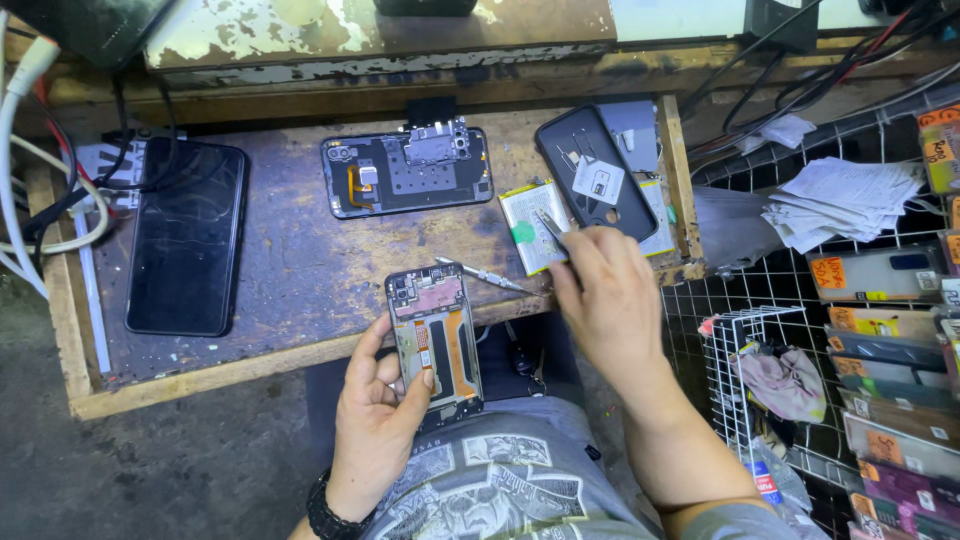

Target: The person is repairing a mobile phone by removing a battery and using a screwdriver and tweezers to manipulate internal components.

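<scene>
Left hand (375, 420) is wrapped around an opened phone (436, 340), back cover off and insides facing up, held just off the near edge of the bench (300, 270) over the lap. Right hand (605, 295) is pinched narrow on a pair of tweezers (552, 228), tips pointing up-left over the battery (535, 225) lying flat at the bench's right end, partly under a dark back cover (590, 170). Can't tell if the tweezer tips touch the battery or hang just above it. A small screwdriver (485, 275) lies loose on the bench between the two hands. Another opened phone (405, 172) sits further back in the middle, and a dark phone (187, 235) lies screen-up well to the left near some cables (40, 180). Judgement: the work looks like picking something with the tweezers for the held phone. To do it well, keep the left grip on the phone's edges, thumb off the exposed ribbon strips, keep the phone level so nothing slides out, keep the tweezer points off the battery's soft face to avoid a puncture, and bring the hand back slowly, clear of the screwdriver.
</scene>
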